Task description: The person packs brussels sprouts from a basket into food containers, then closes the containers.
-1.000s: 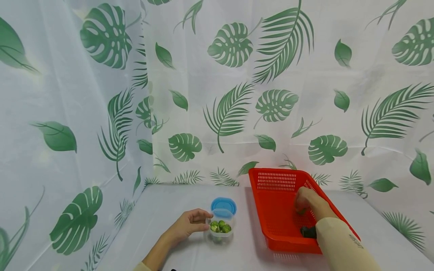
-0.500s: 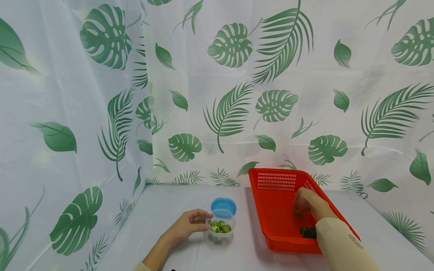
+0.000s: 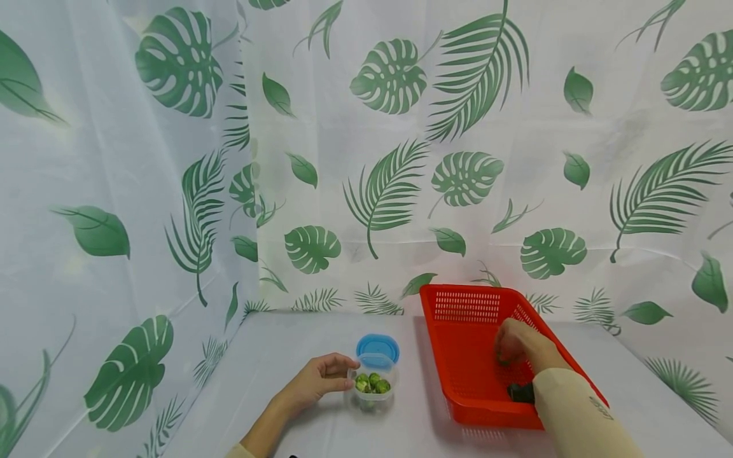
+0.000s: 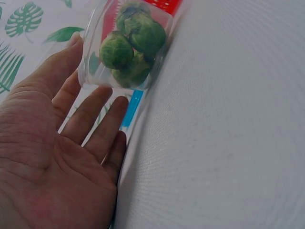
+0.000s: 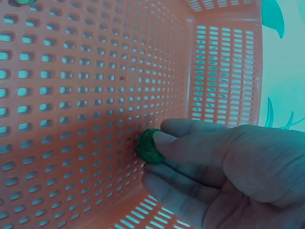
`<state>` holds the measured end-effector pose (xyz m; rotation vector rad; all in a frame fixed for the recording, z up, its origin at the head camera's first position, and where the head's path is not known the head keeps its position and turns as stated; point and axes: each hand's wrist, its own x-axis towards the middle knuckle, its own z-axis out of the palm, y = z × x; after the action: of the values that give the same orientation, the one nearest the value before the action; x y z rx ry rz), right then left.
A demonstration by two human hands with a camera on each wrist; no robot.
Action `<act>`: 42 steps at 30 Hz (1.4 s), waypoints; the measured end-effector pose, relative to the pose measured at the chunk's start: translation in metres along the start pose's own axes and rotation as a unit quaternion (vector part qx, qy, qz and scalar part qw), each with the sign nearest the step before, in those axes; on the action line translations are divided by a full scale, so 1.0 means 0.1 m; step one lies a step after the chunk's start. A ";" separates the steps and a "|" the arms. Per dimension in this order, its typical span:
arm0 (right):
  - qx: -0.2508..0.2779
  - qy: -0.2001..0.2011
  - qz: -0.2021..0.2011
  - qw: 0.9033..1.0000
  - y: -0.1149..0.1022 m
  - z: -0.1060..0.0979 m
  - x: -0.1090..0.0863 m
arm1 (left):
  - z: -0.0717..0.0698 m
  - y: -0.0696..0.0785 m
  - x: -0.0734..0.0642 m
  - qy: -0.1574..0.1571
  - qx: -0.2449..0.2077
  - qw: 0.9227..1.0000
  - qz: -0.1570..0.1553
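My left hand (image 3: 317, 381) holds the left side of a small clear plastic container (image 3: 373, 402), thumb and fingers at its rim. Several green Brussels sprouts (image 4: 131, 40) lie in the container, which stands on the white table. From the left wrist, the hand (image 4: 71, 148) shows its palm and spread fingers. Inside the red basket (image 3: 475, 410), my right hand (image 3: 523, 343) reaches low near the right wall. The right wrist view has its thumb and fingers pinching one Brussels sprout (image 5: 148, 147) at the perforated basket floor.
A blue lid (image 3: 378, 345) lies just behind the container. The basket's raised walls stand to the right of it. Another green piece (image 5: 28, 1) shows at the top left corner of the right wrist view. A leaf-printed white curtain (image 3: 395, 191) hangs behind the table.
My right hand has shifted very slightly inside the basket, its fingers drawing in around the sprout. The left hand and the container stay where they were.
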<state>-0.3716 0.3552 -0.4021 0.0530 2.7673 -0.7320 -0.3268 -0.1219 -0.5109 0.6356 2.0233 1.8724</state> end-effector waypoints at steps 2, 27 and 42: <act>0.011 0.000 0.003 1.000 0.00 0.01 0.00 | 0.00 0.00 0.00 0.001 0.000 1.000 0.001; -0.006 0.066 -0.032 0.997 0.01 -0.01 0.14 | 0.00 -0.01 0.01 0.003 -0.004 1.000 -0.002; 0.038 0.121 -0.111 0.986 -0.08 0.03 0.19 | 0.00 -0.01 0.01 0.001 0.000 1.000 -0.002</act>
<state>-0.3901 0.3460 -0.4054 -0.1664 3.0089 -0.9439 -0.3278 -0.1219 -0.5117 0.6283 2.0249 1.8712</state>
